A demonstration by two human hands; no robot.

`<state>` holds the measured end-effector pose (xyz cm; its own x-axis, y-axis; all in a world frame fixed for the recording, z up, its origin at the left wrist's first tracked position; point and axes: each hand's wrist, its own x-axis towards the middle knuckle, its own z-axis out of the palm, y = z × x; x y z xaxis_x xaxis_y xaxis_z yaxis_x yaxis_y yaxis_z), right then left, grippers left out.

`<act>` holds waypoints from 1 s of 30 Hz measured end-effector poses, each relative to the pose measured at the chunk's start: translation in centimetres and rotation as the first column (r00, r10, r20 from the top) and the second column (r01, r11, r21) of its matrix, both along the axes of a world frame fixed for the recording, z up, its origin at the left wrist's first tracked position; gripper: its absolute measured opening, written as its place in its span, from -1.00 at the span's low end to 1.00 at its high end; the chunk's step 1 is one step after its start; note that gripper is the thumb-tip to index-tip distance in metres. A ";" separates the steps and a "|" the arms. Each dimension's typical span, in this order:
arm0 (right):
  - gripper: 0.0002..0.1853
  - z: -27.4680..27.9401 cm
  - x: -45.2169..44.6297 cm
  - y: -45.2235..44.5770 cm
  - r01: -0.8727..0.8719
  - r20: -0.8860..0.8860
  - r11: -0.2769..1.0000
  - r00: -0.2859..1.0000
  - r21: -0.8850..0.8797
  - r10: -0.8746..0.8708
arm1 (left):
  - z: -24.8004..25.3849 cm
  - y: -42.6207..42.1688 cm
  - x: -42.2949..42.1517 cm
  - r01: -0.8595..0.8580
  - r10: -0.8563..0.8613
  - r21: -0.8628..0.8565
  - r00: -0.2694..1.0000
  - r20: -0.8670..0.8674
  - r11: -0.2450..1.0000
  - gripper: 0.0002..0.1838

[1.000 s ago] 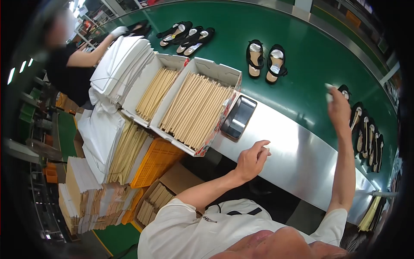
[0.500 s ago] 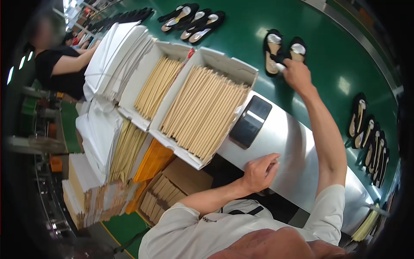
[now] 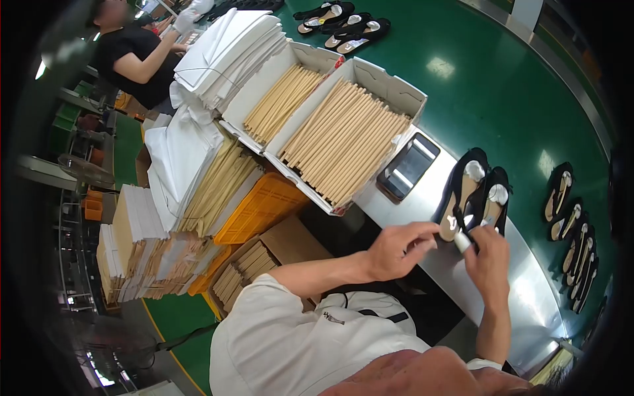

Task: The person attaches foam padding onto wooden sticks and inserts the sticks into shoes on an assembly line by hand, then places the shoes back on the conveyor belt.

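Observation:
A pair of black shoes with beige insoles lies at the near edge of the metal table, toes pointing away from me; white wads fill the toes. My right hand (image 3: 490, 261) is closed at the heel end of the right shoe (image 3: 496, 198), pinching its back part. A white cover wraps one of its fingertips. My left hand (image 3: 403, 251) is beside the heel of the left shoe (image 3: 461, 188), thumb and forefinger apart, holding nothing I can see; its other fingers are curled. Whether it touches the shoe I cannot tell.
A phone (image 3: 409, 166) lies on the metal table (image 3: 528, 280). To its left stand white boxes of thin tan sticks (image 3: 347, 142) and stacked white paper (image 3: 228, 56). More black shoes (image 3: 571, 231) line the green surface (image 3: 508, 92). A co-worker (image 3: 135, 59) stands at upper left.
My right hand has brought the pair of shoes from the green surface toward me onto the metal table. My left hand has opened its thumb and reached near the heels. The view has shifted.

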<state>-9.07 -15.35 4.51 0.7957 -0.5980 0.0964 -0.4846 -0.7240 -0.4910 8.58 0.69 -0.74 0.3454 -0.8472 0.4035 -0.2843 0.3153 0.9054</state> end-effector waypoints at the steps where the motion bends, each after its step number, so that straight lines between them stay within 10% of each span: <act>1: -0.87 0.2 -0.7 1.3 -0.030 0.009 1.000 1.000 -0.006 0.030 | 1.1 0.5 0.5 -0.052 0.052 -0.001 0.998 0.039 0.999 -0.63; 8: -0.76 0.7 -4.7 5.8 -0.087 -0.137 0.996 0.987 0.014 0.088 | 7.2 0.4 10.0 -0.555 0.464 -0.010 0.685 0.561 0.831 -0.77; 15: -0.76 -3.3 -9.1 4.7 0.227 0.457 0.974 0.865 0.014 -0.209 | 4.9 0.3 21.0 -0.879 0.219 0.135 0.258 0.941 0.457 -0.73; 21: -0.68 -10.3 -12.4 4.5 0.437 0.557 0.794 0.566 0.423 -0.608 | 3.5 0.4 23.0 -0.851 0.075 0.256 0.324 0.943 0.459 -0.78; 30: -0.68 -12.4 -12.6 4.3 0.436 0.550 0.759 0.523 0.484 -0.651 | 5.3 -0.2 21.6 -0.872 0.154 0.268 0.356 0.922 0.409 -0.83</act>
<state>-21.66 -11.09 -7.88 0.0848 -0.9732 0.2137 -0.2100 -0.2271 -0.9510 30.21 0.51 4.53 0.7265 -0.6561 0.2041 -0.6799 -0.7294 0.0757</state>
